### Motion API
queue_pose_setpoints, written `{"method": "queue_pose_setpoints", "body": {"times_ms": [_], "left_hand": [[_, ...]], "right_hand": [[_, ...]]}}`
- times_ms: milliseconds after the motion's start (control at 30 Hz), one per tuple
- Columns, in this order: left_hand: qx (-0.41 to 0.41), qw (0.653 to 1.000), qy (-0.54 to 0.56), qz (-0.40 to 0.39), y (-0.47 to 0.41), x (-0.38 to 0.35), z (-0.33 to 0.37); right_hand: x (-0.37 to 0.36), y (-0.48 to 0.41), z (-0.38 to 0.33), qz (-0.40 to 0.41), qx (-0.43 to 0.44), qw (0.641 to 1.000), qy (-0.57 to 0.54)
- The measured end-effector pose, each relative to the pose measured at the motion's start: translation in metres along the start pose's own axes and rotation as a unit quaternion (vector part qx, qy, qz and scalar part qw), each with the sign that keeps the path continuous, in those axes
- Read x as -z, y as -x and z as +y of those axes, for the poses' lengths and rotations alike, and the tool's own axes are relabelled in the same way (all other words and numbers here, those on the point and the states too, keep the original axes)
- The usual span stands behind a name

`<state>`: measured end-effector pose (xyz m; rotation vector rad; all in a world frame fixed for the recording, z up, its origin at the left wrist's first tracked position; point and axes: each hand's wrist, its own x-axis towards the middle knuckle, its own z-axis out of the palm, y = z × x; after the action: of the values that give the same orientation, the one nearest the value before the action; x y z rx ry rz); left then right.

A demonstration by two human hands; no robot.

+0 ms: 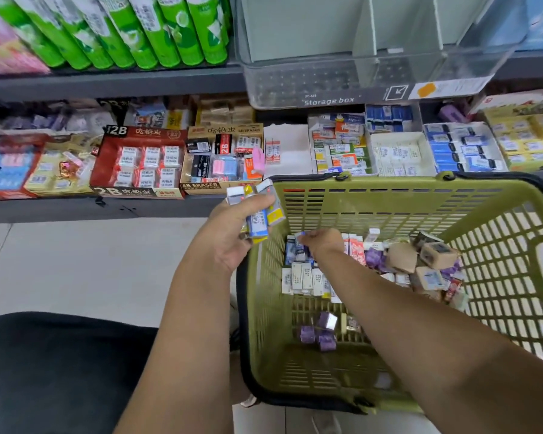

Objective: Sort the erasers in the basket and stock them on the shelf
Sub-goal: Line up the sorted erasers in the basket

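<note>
**Q:** How are the hands placed?

**A:** A handful of erasers point(257, 211) is gripped in the left hand point(232, 236), with the fingers curled round it. That hand is held up just outside the far left corner of the basket point(389, 195). The right hand point(325, 242) is lowered inside the basket. A blue-and-white eraser point(300, 234) is pinched at its fingertips, close to the far left corner.

**Q:** Where are the remaining erasers found?

**A:** A pile of white-sleeved erasers point(306, 278) is seen along the basket's left wall, just beneath the right hand. Brown-wrapped erasers point(402, 258) are heaped toward the right wall. A few purple erasers point(318, 336) lie apart, nearer the near edge, and bare mesh bottom is seen around them.

**Q:** What is seen at the shelf?

**A:** The front edge of the shelf point(76, 211) runs just beyond the basket's far rim. Open display boxes are lined up side by side along it, among them a red 2B box point(138, 164) and a tan 4B box point(220, 161). Next to these stands a white tray point(292, 142), with most of its bottom left bare. Two red-and-white erasers point(272, 151) are stood at its left edge. A clear storage box point(326, 86) overhangs the edge of the shelf above. Open floor point(76, 261) is seen to the left of the basket.
</note>
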<state>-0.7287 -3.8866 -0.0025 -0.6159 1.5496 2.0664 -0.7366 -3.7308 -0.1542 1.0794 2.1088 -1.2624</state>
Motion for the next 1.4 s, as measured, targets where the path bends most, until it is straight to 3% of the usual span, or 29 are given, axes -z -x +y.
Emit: {"method": "queue_pose_setpoints", "body": {"times_ms": [300,400,500,600,700,867,1100,1300,1400], "left_hand": [[-0.017,0.999,-0.036,-0.015,0.003,-0.003,-0.003],[-0.027,0.996,-0.079,-0.022,0.007,-0.007,-0.005],[-0.033,0.991,-0.124,-0.026,0.011,-0.014,-0.008],[-0.040,0.988,-0.146,-0.040,0.015,-0.018,-0.005],[-0.046,0.980,-0.190,-0.040,0.017,-0.018,-0.004],[-0.026,0.996,-0.081,-0.031,0.014,-0.008,-0.003],[0.009,0.999,-0.011,-0.038,0.009,-0.009,-0.004],[0.021,1.000,0.007,-0.018,0.004,-0.010,-0.002],[0.030,0.999,0.011,-0.011,0.003,-0.012,-0.003]], "right_hand": [[0.021,0.021,-0.006,-0.043,0.056,0.997,-0.006],[0.050,0.064,-0.024,-0.170,0.086,0.960,-0.205],[0.082,0.107,-0.044,-0.288,0.155,0.907,-0.264],[0.093,0.130,-0.050,-0.263,0.200,0.913,-0.240],[0.088,0.131,-0.043,-0.227,0.182,0.924,-0.246],[0.078,0.105,-0.015,-0.232,0.123,0.902,-0.343],[0.058,0.058,0.037,-0.132,0.027,0.973,-0.187],[0.057,0.038,0.057,-0.075,-0.014,0.992,-0.097],[0.069,0.032,0.060,-0.046,-0.001,0.997,0.066]]}}
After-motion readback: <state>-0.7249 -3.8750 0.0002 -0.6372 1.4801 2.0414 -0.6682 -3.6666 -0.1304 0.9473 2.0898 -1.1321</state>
